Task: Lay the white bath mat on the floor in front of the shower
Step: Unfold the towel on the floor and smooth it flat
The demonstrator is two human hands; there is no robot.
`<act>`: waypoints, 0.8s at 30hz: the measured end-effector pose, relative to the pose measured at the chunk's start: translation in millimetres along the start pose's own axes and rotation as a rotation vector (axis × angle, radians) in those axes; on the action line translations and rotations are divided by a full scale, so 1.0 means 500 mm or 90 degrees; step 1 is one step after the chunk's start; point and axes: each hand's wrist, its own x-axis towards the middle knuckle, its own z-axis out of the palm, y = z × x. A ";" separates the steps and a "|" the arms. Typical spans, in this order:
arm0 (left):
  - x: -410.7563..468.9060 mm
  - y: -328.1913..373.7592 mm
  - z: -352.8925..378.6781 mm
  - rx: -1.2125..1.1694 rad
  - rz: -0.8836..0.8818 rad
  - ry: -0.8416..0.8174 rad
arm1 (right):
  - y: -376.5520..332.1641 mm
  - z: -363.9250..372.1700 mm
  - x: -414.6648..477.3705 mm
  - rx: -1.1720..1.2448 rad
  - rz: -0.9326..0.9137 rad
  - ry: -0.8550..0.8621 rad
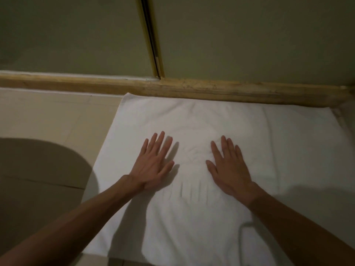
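The white bath mat (192, 120) lies spread flat on the tiled floor, its far edge against the brown shower threshold (211, 89). My left hand (153, 162) rests palm down on the mat's middle, fingers apart. My right hand (228, 167) lies flat beside it, also with fingers spread. Small wrinkles show in the cloth between and below the two hands. A fold sits near the mat's right front, under my right forearm.
Frosted shower doors (76, 35) with a yellowish frame strip (151, 39) rise behind the threshold. Beige floor tiles (57, 116) lie to the left. A rounded dark shape (38, 179), perhaps a toilet lid or shadow, fills the left foreground.
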 end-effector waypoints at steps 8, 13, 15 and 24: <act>-0.024 0.139 0.067 0.017 0.008 -0.039 | -0.030 0.008 -0.090 0.006 0.040 0.023; -0.070 0.206 0.109 0.015 0.034 -0.026 | -0.036 0.028 -0.150 -0.003 0.068 0.036; -0.082 0.216 0.121 0.034 0.030 -0.033 | -0.039 0.039 -0.166 -0.007 0.062 0.022; -0.087 0.196 0.126 0.099 0.007 -0.037 | -0.040 0.039 -0.165 0.000 0.065 0.009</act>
